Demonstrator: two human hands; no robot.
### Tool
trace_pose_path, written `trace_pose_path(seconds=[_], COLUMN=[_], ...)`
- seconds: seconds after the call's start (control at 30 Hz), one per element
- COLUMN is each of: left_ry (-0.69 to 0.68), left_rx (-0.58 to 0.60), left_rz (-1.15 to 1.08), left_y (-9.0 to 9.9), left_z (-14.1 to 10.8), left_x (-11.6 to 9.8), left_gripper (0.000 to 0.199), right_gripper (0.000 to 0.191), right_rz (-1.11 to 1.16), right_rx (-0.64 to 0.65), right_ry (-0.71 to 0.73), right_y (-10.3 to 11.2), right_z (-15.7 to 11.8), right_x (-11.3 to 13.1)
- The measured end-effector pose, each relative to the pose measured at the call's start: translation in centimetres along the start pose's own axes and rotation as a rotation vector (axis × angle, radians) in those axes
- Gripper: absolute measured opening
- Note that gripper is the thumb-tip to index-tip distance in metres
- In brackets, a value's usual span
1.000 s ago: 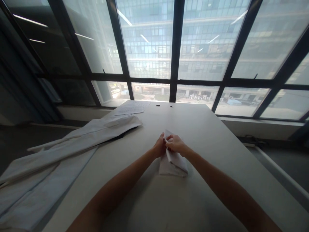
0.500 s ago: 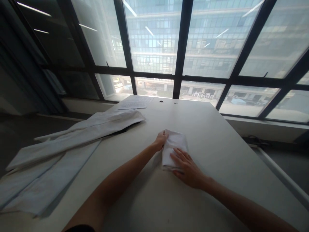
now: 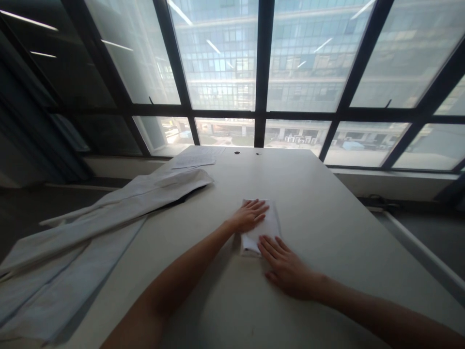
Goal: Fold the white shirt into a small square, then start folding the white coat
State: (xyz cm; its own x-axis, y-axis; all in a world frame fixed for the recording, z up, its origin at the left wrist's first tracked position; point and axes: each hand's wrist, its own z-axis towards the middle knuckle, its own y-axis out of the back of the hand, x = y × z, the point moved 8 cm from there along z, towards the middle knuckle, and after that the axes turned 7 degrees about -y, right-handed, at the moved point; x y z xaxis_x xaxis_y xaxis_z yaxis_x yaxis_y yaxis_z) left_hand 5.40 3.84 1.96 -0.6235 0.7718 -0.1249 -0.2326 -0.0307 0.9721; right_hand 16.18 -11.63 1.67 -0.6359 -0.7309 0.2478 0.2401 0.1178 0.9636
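A white cloth (image 3: 269, 224), folded into a small rectangle, lies flat on the white table (image 3: 305, 203). Across its far left part rests my left hand (image 3: 250, 215), palm down with the fingers stretched out. My right hand (image 3: 286, 266) lies flat at the cloth's near right corner, its fingertips on the fabric and its thumb beside it. Neither hand is gripping the cloth. The hands cover parts of its far and near edges.
Large pale trousers or similar long fabric (image 3: 109, 218) spread over the table's left side and hang past its edge. A printed paper sheet (image 3: 194, 159) lies at the far left. Tall windows (image 3: 225, 58) stand behind the table.
My left hand has let go of the cloth's left edge and now lies flat on top. My right hand has slid slightly toward me, to the near corner. The view has shifted a little.
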Motion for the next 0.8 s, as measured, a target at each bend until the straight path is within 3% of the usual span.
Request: trace_pose_path(seconds=[0.1, 0.2, 0.3, 0.47, 0.63, 0.8], left_ry=[0.054, -0.005, -0.082, -0.025, 0.091, 0.437], left_rx=[0.09, 0.15, 0.184, 0.144, 0.089, 0.068], left_rz=[-0.008, -0.053, -0.112, -0.13, -0.072, 0.049], left_y=[0.0, 0.1, -0.3, -1.0, -0.7, 0.5], left_z=[1.1, 2.8, 4.0, 4.7, 5.0, 2.9], left_x=[0.8, 0.4, 0.0, 1.2, 2.2, 5.4], left_gripper=[0.052, 0.051, 0.049, 0.05, 0.048, 0.046], right_gripper=[0.062, 0.06, 0.067, 0.073, 0.063, 0.019], right_rz=[0.073, 0.114, 0.125, 0.174, 0.104, -0.05], right_rx=[-0.079, -0.153, -0.088, -0.021, -0.102, -0.22], right_ry=[-0.116, -0.155, -0.06, 0.066, 0.056, -0.081], right_y=[0.7, 1.1, 0.4, -0.2, 0.0, 1.4], right_z=[0.2, 1.8, 3.3, 2.7, 2.9, 2.7], right_x=[0.8, 2.2, 4.7, 7.8, 7.6, 3.8])
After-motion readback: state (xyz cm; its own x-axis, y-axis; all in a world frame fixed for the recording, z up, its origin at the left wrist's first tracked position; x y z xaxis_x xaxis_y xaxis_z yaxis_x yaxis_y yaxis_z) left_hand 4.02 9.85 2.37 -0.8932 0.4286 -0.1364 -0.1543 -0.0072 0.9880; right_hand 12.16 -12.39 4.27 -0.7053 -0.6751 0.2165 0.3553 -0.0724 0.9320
